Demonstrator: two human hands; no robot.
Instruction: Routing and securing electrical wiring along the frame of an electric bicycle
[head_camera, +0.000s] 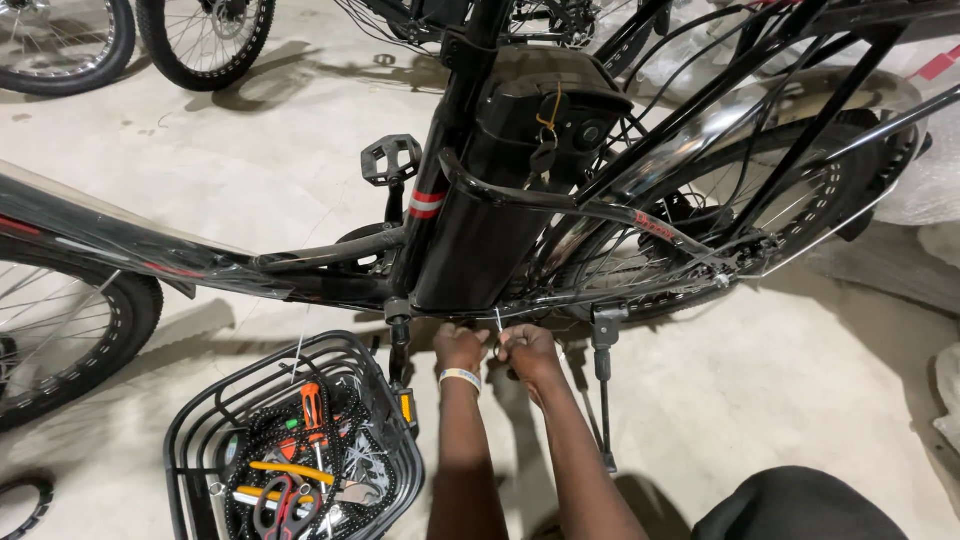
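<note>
Landmark: kickstand (605, 372), deployed, foot on the concrete floor (800, 400).

Both hands work just left of the kickstand's top, under the black battery case (500, 220) at the lower frame of the bicycle (300, 262). A thin white tie (497, 321), probably a zip tie, stands up between the hands; its tail pokes upward toward the frame.

Left hand (459, 347): fist curled, grip narrow and apparently pinched on the tie or on something small beside it; what exactly it pinches I cannot tell. Patterned wristband (461, 377) at the wrist. Forearm runs straight up from the bottom of the view, wrist nearly straight.

Right hand (529, 350): knuckles up, fingers folded, grip closed at the base of the tie. Forearm angles in from lower right, so the two wrists converge to a point left of the kickstand.

Judgement on doing it well: keep both hands close to the tie, pull along its own line and not sideways, and brace one hand against the frame so it does not slip. Mind the spokes of the rear wheel (720, 200) above and to the right of the kickstand, and the cables there.

Further left of the kickstand, on the floor: black wire basket (200, 410) holding an orange-handled tool (312, 403), red-handled scissors (280, 503) and other tools. Pedal (390, 160) up and to the left.
</note>
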